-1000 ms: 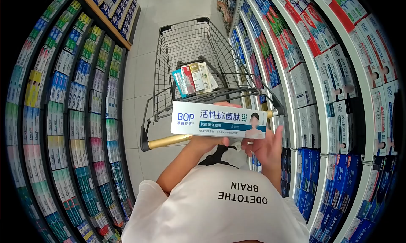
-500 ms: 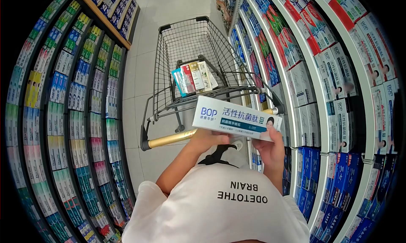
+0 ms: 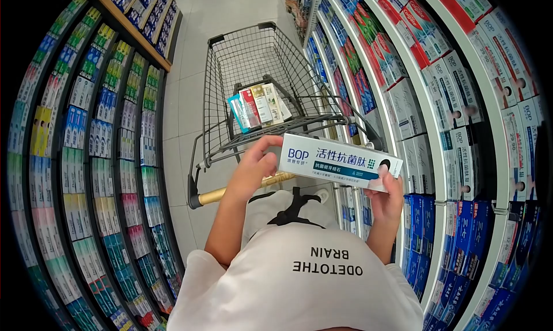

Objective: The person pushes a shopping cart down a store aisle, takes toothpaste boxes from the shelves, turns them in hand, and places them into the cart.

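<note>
A white toothpaste box (image 3: 340,164) with "BOP" and Chinese lettering is held level in front of my shirt, its printed face towards me. My right hand (image 3: 385,199) grips its right end, thumb on the front and fingers underneath. At the other end is my left hand (image 3: 256,165), its index finger reaching to the upper left corner and its thumb bent beside the edge. The fingers there are apart, not wrapped round the box. Beyond the box stands a shopping cart (image 3: 253,48) with several upright packages (image 3: 259,106) in its rear part.
The cart's gold handle bar (image 3: 230,194) lies just past my left wrist. Shelves of toothpaste boxes (image 3: 455,92) rise close on my right. On the left, a rack of oral-care packs (image 3: 103,152) lines the aisle. The tiled floor (image 3: 184,106) runs forward beside the cart.
My left hand has shifted left from under the box to its left end, and its thumb has come off the lower edge. The box has moved slightly right, still in my right hand.
</note>
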### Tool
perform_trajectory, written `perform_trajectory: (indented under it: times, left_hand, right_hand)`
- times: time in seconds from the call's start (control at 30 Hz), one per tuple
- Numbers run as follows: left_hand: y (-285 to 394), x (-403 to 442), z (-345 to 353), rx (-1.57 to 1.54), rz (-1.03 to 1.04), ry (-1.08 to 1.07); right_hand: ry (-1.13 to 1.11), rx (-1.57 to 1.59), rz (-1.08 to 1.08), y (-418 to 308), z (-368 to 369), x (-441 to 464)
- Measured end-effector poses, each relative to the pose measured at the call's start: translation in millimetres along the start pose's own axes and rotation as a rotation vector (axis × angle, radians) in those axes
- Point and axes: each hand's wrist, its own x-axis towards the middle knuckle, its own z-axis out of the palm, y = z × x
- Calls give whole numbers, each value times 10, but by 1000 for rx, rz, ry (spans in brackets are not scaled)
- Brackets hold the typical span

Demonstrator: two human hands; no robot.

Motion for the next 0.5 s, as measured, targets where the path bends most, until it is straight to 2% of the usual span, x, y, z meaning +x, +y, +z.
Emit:
perform_trajectory:
  times: [0.1, 0.5]
  left_hand:
    - [6, 40, 137, 63, 33, 54]
    - [258, 32, 255, 246, -185, 44]
  right_hand:
    - [-23, 3, 10, 18, 24, -10]
    - [-83, 15, 31, 83, -18, 8]
